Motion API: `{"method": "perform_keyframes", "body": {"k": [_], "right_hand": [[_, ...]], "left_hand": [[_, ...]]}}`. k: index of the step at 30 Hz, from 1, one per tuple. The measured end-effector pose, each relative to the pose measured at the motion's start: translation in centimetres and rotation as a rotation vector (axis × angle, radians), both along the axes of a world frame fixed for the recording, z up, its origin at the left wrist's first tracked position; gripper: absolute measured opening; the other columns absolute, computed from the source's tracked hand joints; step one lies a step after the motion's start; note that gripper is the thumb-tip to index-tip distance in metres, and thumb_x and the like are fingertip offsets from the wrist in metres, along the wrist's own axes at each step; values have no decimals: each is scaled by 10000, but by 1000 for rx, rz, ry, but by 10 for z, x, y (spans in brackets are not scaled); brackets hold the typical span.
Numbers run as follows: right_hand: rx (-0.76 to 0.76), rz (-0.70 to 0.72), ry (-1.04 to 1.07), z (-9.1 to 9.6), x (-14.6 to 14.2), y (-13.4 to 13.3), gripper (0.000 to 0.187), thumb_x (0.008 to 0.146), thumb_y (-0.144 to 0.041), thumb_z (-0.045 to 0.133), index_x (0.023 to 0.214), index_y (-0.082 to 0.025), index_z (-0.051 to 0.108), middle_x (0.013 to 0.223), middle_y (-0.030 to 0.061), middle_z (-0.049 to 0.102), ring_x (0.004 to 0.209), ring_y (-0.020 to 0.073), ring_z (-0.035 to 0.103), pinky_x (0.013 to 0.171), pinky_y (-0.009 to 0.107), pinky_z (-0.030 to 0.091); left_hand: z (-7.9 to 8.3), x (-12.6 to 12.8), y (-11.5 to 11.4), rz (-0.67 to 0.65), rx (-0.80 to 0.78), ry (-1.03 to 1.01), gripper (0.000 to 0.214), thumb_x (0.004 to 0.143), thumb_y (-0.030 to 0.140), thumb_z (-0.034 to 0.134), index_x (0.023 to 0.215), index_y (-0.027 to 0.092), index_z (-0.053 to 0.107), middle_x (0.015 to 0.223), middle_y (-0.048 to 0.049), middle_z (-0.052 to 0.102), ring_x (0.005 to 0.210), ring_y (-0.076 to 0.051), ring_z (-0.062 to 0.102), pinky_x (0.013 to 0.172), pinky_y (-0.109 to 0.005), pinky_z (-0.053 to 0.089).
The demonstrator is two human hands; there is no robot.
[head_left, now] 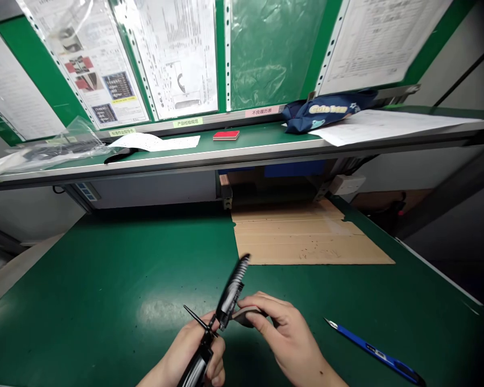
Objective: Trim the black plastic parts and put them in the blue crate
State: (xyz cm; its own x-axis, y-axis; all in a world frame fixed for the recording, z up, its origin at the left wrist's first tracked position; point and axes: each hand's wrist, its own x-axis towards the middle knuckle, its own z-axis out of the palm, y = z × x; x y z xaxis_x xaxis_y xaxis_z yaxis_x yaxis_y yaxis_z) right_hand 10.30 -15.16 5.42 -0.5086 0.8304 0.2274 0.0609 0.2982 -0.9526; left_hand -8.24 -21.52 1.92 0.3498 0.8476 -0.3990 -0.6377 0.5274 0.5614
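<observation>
My left hand [189, 349] is closed around the handle of a black plastic tool [228, 301] at the bottom of the view. The tool's ribbed, brush-like end [242, 269] points up and is blurred, so its exact kind is unclear. A thin black prong [197, 320] sticks out to the left near my fingers. My right hand [284, 336] pinches a small grey-brown pad [246, 317] against the tool's middle. A blue utility knife [371, 349] lies on the green work mat [105, 285], to the right of my right hand and not touching it.
A flat cardboard sheet [306, 236] lies on the mat's far side. Above it, a shelf [242, 156] holds papers, a red box [226, 135], and a navy pouch [326, 110]. Printed documents in plastic sleeves hang behind the shelf.
</observation>
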Motion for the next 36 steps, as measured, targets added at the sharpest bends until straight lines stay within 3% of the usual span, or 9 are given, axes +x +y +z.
{"method": "perform_keyframes", "body": {"k": [4,6,10,17,19,23,30,34,36], "right_hand": [[87,-231,10,3,3,4,144,921,-267,549,978,-246,680,953,45,647,886,187,598,769,273,494],[185,-257,16,1,-1,3,167,926,-227,532,1017,-251,669,963,50,642,889,188,583,757,285,490],[273,-154,9,-5,-12,-4,222,938,-153,464,1028,-241,647,977,66,639,884,191,560,735,313,486],[129,66,-27,9,6,3,206,945,-205,480,952,-252,680,869,31,670,816,174,589,714,296,495],[101,13,-13,10,11,7,184,937,-225,508,941,-255,690,858,29,673,810,174,597,715,290,501],[222,-218,46,1,4,4,182,925,-201,514,990,-245,679,944,63,661,862,200,583,736,323,503],[315,-124,23,-7,-9,-4,251,937,-147,437,1031,-234,652,928,62,660,848,191,577,714,327,499],[219,103,-57,-4,8,0,226,946,-188,462,980,-257,675,827,25,671,769,165,586,680,292,496],[254,64,-126,-20,18,4,236,950,-185,449,999,-259,669,856,32,674,806,173,594,702,305,502]], "left_hand": [[4,1,0,-44,12,-70,435,853,315,501,1216,77,517,352,36,483,279,-91,333,403,-236,335],[6,3,1,-61,24,-74,453,848,328,511,1223,75,516,352,36,484,276,-90,334,402,-235,334],[9,4,5,-44,19,-25,416,847,339,510,1182,95,542,336,45,464,266,-88,314,384,-227,313],[6,-1,4,-12,16,22,391,837,314,535,1165,101,544,325,56,437,262,-83,289,366,-221,292],[6,-2,3,-20,0,1,421,850,301,523,1210,84,518,340,50,451,274,-84,307,381,-225,309],[7,1,5,-42,-13,-20,411,844,296,526,1195,81,534,330,44,454,263,-88,303,371,-227,298],[-8,3,6,-19,-52,-29,238,818,353,550,905,146,626,311,46,432,256,-81,277,367,-230,280],[-3,-3,8,-6,-27,-45,292,839,356,536,1005,131,621,337,56,429,280,-76,273,386,-231,267],[9,-8,10,-23,23,-41,347,872,328,502,1140,122,578,365,59,442,303,-77,272,414,-239,275]]}}
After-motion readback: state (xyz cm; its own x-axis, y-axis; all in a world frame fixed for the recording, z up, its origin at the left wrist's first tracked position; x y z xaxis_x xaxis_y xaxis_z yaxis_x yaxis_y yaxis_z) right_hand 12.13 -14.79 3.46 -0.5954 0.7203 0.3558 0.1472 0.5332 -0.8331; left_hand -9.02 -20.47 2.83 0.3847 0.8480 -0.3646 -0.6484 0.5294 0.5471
